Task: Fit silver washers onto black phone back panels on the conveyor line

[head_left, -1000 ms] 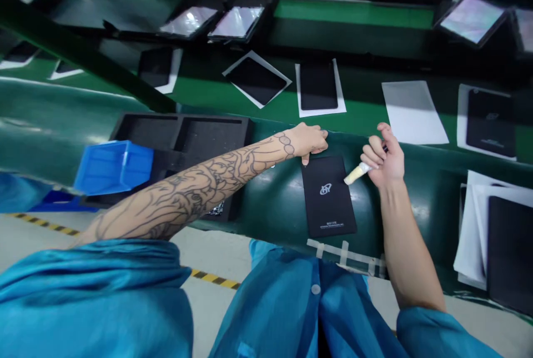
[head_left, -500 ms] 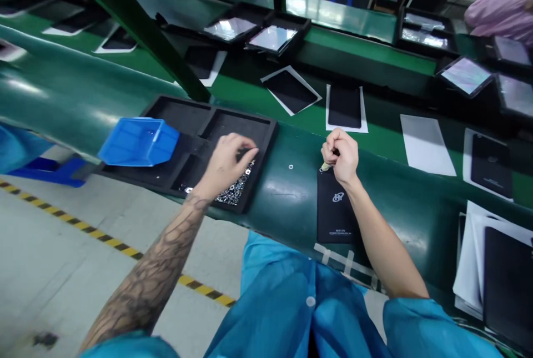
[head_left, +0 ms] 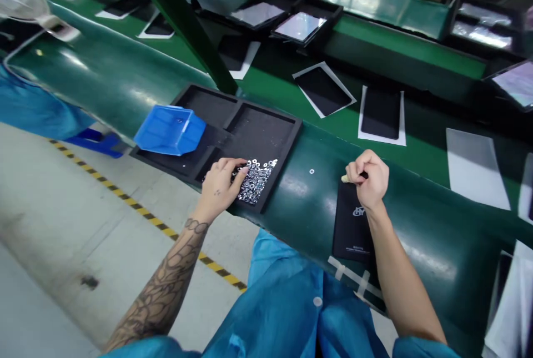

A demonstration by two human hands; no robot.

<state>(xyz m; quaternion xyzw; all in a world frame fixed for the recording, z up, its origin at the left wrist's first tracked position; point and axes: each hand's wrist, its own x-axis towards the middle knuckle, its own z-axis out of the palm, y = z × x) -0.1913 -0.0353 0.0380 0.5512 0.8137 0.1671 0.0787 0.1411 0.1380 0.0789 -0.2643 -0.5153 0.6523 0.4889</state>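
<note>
My left hand (head_left: 220, 186) is at the left side of a pile of small shiny metal rings (head_left: 255, 183) in a compartment of the black tray (head_left: 287, 150). Its thumb and forefinger tips nearly meet at the pile, and whatever they pinch is too small to see. My right hand (head_left: 370, 177) is closed above the top end of a black flat panel (head_left: 352, 236) with a white logo. From that fist a short pale-yellow tip (head_left: 345, 179) sticks out to the left; its kind is hidden by the fingers. A single small ring (head_left: 312, 171) lies on the green bench between the hands.
A blue bin (head_left: 170, 130) rests tilted on the tray's left part. Beyond the bench, black panels on white sheets (head_left: 381, 114) lie along a green belt. A green post (head_left: 187, 30) rises behind the tray. White sheets (head_left: 510, 302) are stacked at lower right.
My left hand has lowered onto the ring pile. The right hand's pale tip has lifted and turned sideways, off the panel's top corner. The whole view has shifted as the head turned.
</note>
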